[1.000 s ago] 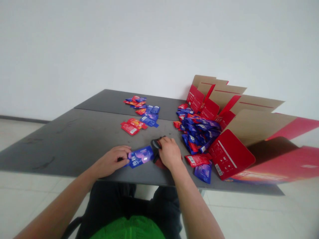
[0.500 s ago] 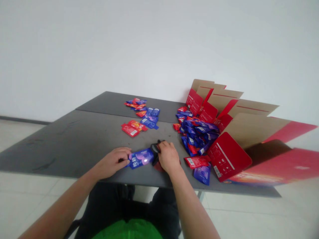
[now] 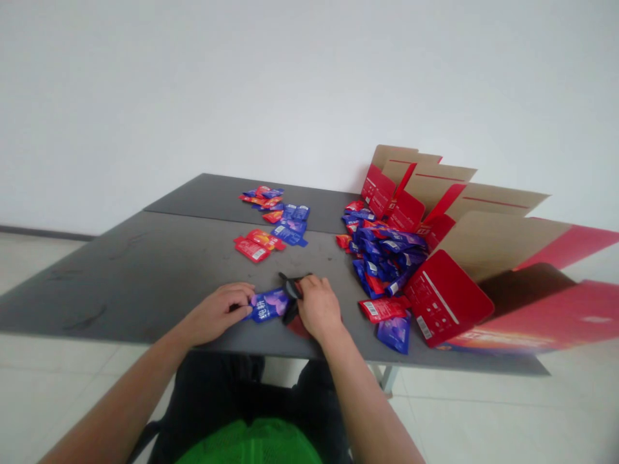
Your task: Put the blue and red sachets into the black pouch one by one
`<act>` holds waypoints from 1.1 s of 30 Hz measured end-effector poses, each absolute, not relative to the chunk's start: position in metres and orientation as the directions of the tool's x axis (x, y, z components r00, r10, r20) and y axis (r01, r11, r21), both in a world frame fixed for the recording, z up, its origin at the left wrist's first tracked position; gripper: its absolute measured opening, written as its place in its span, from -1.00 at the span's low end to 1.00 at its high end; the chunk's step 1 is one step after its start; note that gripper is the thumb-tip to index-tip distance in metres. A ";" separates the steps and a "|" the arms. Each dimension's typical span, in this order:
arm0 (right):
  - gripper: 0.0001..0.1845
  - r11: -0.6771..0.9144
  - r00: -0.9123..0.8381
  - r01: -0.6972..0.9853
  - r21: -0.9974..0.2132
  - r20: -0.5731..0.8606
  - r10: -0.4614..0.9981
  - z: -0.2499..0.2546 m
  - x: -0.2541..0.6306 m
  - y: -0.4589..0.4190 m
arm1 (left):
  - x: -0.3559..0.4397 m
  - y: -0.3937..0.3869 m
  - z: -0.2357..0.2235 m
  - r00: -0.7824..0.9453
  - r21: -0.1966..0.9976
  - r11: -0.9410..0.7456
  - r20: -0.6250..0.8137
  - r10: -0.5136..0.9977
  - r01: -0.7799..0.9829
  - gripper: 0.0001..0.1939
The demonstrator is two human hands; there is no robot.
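A blue-purple pouch [image 3: 267,305] with white characters lies slanted between my hands over the dark table. Its left end is pinched by my left hand [image 3: 222,310], thumb against fingers. My right hand [image 3: 319,306] is closed around a black tool [image 3: 291,290], whose exact kind I cannot make out. The tool's dark parts lie across the pouch's right end and hide it. Below the right hand shows a reddish-brown flat piece [image 3: 298,325], partly covered by the hand.
Beyond my hands lie red pouches [image 3: 252,249] and blue pouches [image 3: 290,233]. To the right is a heap of blue and red pouches [image 3: 374,251]. Open red cartons [image 3: 449,299] with raised brown flaps line the right side of the table [image 3: 145,277].
My right hand and the black tool have moved left along the pouch, covering more of its right end. My left hand stays at the left end. The view has shifted slightly.
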State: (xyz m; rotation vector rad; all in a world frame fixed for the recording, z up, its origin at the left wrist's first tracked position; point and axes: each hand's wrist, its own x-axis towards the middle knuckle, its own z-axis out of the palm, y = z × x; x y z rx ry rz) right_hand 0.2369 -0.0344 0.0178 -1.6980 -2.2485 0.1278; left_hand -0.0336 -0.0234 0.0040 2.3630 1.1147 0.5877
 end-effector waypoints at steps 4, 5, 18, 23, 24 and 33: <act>-0.79 0.180 -0.124 0.950 -0.255 0.221 0.967 0.040 0.248 -0.033 | -0.037 -0.022 0.000 0.581 0.561 -0.574 0.192 0.791 0.597 -0.71; -0.78 0.203 -0.128 0.940 -0.275 0.269 0.955 0.045 0.240 -0.038 | -0.037 -0.022 0.000 0.586 0.558 -0.581 0.196 0.786 0.592 -0.71; -0.77 0.154 -0.110 0.957 -0.247 0.181 0.977 0.021 0.234 -0.036 | -0.034 -0.025 0.004 0.572 0.573 -0.554 0.173 0.802 0.603 -0.69; -0.79 0.137 -0.057 0.937 -0.322 0.248 0.967 0.045 0.238 -0.042 | -0.037 -0.024 -0.001 0.577 0.545 -0.579 0.200 0.792 0.606 -0.70; -0.76 0.193 -0.101 0.925 -0.327 0.278 0.955 0.046 0.228 -0.049 | -0.037 -0.024 -0.001 0.575 0.537 -0.580 0.201 0.793 0.612 -0.68; -0.71 0.324 -0.284 0.905 -0.276 0.174 0.943 0.023 0.196 -0.085 | -0.037 -0.025 -0.004 0.533 0.551 -0.558 0.225 0.815 0.621 -0.76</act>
